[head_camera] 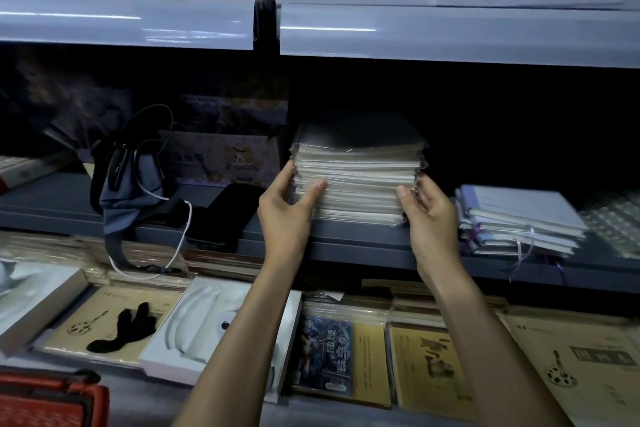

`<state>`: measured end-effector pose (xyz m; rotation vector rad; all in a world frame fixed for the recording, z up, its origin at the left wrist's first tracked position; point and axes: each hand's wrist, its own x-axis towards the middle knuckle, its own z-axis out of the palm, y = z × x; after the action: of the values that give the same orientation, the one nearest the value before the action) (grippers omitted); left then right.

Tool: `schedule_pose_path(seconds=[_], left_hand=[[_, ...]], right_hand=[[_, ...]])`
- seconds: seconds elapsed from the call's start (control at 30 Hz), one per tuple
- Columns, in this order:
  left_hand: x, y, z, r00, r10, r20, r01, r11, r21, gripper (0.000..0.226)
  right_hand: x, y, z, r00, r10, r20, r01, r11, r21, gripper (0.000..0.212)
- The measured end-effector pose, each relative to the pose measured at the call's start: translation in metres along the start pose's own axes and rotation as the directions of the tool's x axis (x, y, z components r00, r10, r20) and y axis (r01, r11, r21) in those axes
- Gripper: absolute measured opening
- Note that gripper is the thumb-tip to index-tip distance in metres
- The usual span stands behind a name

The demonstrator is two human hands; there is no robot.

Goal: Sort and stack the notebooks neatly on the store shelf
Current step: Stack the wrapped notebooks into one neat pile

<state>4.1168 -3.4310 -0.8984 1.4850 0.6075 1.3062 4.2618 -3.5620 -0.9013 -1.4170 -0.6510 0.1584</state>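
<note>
A tall stack of plastic-wrapped spiral notebooks [356, 172] stands on the dark middle shelf [346, 243], its top cover dark. My left hand [285, 210] holds the stack's lower left corner, thumb across the front edges and fingers along the left side. My right hand [431, 215] holds the lower right corner the same way, thumb on the front, fingers at the right side. A smaller, slanted pile of grey-blue notebooks with ribbon markers [519, 222] lies on the same shelf just right of my right hand.
A grey pouch with a white cable [128, 191] and a black flat object [221, 215] lie left on the shelf. Below, brown notebooks [429, 367], a white tray [214, 326] and a black glove [128, 329] fill the lower display. A red basket [48, 402] sits bottom left.
</note>
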Motion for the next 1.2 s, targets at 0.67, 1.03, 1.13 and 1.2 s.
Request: schedule_pose_path(seconds=[0.67,1.03,1.13,1.2], left_hand=[[-0.008,-0.004,0.005,0.997,0.046,-0.060,-0.039,0.993,0.112,0.065],[-0.013,0.003,0.004,0.999,0.037,-0.012,-0.035,0.989,0.140,0.075],[-0.012,0.002,0.008,0.999,0.050,-0.002,-0.049,0.990,0.132,0.085],[-0.010,0.000,0.009,0.998,0.068,-0.010,-0.066,0.991,0.113,0.078]], right_hand=[[0.005,0.005,0.001,1.000,-0.021,0.014,0.022,0.998,-0.056,0.045],[-0.013,-0.003,0.003,0.990,-0.079,-0.121,0.073,0.996,-0.058,0.042],[-0.014,-0.002,0.004,0.988,-0.113,-0.103,0.103,0.989,-0.107,0.044],[-0.014,0.000,0.005,0.990,-0.115,-0.085,0.105,0.988,-0.109,0.047]])
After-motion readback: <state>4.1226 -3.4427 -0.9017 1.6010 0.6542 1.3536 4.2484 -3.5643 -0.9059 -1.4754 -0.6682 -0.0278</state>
